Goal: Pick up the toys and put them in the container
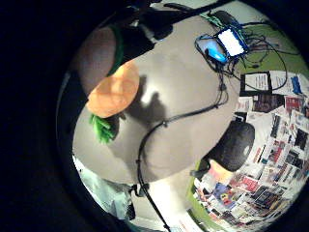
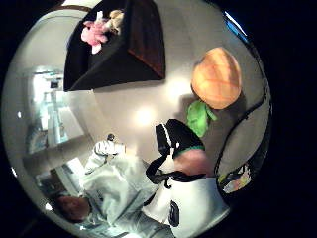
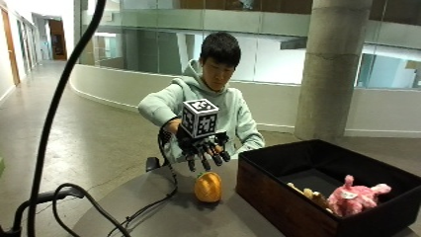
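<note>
Pumpkin toy [image 3: 208, 186] sits ungrasped on the surface; right hand [image 3: 204, 148] hovers above, fingers spread; next, lower and grasp it.

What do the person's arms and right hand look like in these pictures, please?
The right hand wears a black glove with black straps; in the thumb side palm view its cuff has a green edge. Both arms are covered by the sleeves of a pale green hoodie. The other hand cannot be made out.
</note>
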`<action>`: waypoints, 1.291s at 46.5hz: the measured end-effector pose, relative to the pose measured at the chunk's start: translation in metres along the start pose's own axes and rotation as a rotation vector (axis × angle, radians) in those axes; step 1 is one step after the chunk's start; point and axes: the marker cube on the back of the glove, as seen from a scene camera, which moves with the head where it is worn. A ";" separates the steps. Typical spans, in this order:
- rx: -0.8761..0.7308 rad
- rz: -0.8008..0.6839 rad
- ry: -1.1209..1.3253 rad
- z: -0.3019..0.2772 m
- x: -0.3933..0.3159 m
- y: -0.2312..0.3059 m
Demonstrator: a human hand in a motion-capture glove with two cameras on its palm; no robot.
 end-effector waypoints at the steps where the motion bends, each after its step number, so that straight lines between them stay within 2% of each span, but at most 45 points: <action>1: -0.004 0.003 -0.004 0.004 0.001 -0.002; 21: -0.054 0.011 -0.105 0.064 0.016 -0.040; 32: 0.078 0.002 -0.181 0.086 0.011 -0.049; 41: 0.150 -0.005 -0.170 0.087 0.005 -0.053; 51: 0.111 -0.025 -0.140 0.075 -0.001 -0.041; 60: 0.098 -0.001 -0.155 0.037 -0.005 -0.019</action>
